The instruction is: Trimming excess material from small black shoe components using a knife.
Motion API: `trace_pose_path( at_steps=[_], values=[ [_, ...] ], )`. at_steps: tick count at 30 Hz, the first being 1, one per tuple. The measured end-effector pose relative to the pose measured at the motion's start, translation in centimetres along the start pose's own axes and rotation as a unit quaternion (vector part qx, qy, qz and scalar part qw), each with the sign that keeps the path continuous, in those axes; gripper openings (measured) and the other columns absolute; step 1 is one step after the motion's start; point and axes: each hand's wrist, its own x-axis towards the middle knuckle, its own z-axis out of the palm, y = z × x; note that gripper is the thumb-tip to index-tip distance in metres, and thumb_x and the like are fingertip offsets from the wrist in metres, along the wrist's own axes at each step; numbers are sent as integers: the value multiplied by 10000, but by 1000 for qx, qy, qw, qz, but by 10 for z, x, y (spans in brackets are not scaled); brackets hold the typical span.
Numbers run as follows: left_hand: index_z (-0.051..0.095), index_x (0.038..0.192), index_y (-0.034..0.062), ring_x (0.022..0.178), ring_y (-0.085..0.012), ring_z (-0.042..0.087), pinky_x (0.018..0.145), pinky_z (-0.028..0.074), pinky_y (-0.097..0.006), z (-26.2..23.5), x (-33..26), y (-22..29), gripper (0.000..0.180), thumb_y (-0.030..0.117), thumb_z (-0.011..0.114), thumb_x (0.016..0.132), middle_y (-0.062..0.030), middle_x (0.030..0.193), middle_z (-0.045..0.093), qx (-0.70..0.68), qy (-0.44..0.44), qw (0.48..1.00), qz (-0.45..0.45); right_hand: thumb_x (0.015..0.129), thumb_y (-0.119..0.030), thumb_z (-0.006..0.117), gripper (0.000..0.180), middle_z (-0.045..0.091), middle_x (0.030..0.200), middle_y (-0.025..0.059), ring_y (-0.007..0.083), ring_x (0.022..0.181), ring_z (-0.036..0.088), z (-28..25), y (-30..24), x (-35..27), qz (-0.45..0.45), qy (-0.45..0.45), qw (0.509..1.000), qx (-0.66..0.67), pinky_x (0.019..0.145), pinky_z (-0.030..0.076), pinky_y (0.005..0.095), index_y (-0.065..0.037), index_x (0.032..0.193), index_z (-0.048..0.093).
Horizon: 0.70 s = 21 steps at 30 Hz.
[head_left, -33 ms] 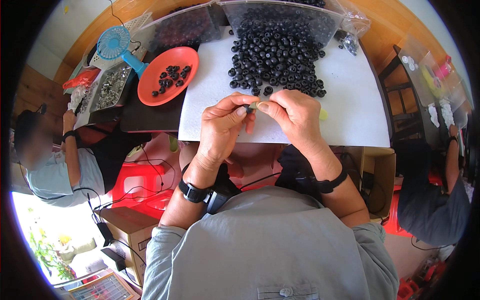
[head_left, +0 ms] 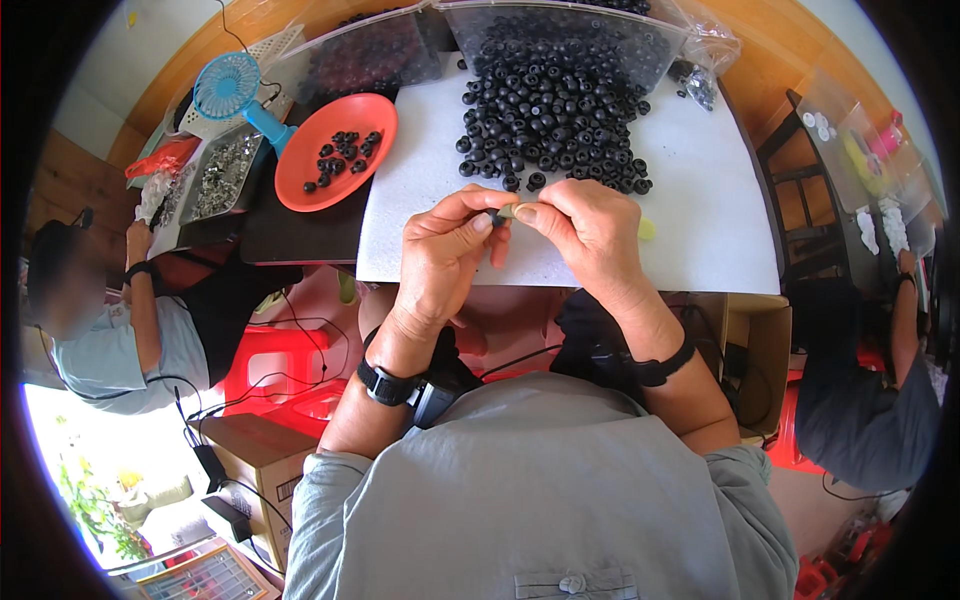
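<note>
My left hand [head_left: 447,240] pinches a small black round piece [head_left: 496,217] between thumb and fingertips. Closed in a pinch, my right hand [head_left: 588,228] holds a small greyish-tan piece [head_left: 508,211] against it; its kind is too small to make out. Both hands are together above the near part of the white work surface [head_left: 690,215]. Just beyond the fingers lies a heap of black round pieces with holes [head_left: 555,125], spilling from a tipped clear plastic bin [head_left: 650,45]. To the left, a red-orange plate [head_left: 300,165] carries several similar black pieces.
A blue handheld fan [head_left: 228,88] stands beside the plate, near a metal tray of small shiny parts [head_left: 222,178]. Another clear bin [head_left: 420,60] stands at the back left. A plastic bag [head_left: 705,85] lies back right. Two co-workers sit at the far left and right.
</note>
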Motion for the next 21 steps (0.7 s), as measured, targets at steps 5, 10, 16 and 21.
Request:
trace_pose_path(
  at_steps=[5,10,16,21],
  values=[
    [724,1187,-50,880,-186,640,704,516,-308,-1,2,0,227,-22,573,1021,-101,1070,701,-8,2,1000,-2,845,-229,826,256,594,638,62,294,588,588,-2,0,-4,-73,-55,994,-56,548,448,409,-101,739,631],
    [715,1207,-51,886,-189,646,716,531,-321,4,1,3,231,-16,590,1017,-108,1064,704,-3,8,1000,-1,818,-204,844,246,616,656,60,289,594,598,-5,-3,-5,-53,11,999,0,548,444,411,-99,750,631],
    [711,1219,-56,863,-194,661,700,551,-326,0,-3,15,246,-28,612,996,-121,1039,709,22,33,999,22,801,-185,854,246,640,681,52,283,614,616,-1,-2,-8,-71,44,996,-34,562,456,410,-90,767,630],
    [747,1141,-59,714,-118,607,621,510,-262,-37,16,76,255,-47,644,908,-81,939,699,318,135,926,151,817,-208,841,272,632,677,50,278,625,619,1,2,-11,-77,22,995,-58,573,463,407,-96,748,603]
  ],
)
